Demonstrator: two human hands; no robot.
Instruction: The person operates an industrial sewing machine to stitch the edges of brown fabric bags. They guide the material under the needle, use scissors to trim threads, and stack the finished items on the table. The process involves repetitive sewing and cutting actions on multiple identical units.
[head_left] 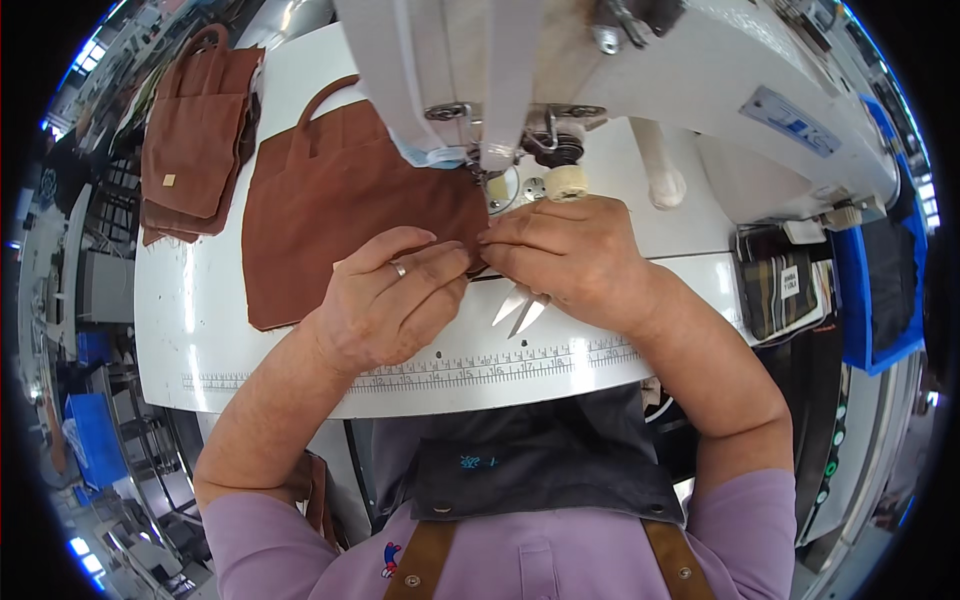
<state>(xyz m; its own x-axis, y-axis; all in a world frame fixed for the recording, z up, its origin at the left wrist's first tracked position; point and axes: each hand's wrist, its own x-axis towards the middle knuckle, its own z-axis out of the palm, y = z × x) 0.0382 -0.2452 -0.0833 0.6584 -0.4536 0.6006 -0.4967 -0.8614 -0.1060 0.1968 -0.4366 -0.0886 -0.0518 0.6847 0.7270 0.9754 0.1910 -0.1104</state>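
Observation:
A brown leather-like bag (330, 190) with a loop handle lies flat on the sewing table, its right end at the machine's needle area. My left hand (390, 295), a ring on one finger, has its fingers closed on the bag's near right corner. Opposite it, my right hand (575, 250) pinches at that same corner, fingertips almost meeting the left ones. Two blades of a pair of scissors (522, 308) stick out beneath my right palm, pointing toward me; their handles are hidden in the hand. Whether a thread is between the fingertips is too small to tell.
The white sewing machine (680, 70) arches over the bag. A pale thread spool or roller (566, 182) sits by the needle. More brown bag pieces (195, 150) are stacked at the far left. A ruler strip (480, 372) runs along the front edge. A blue bin (880, 260) stands at right.

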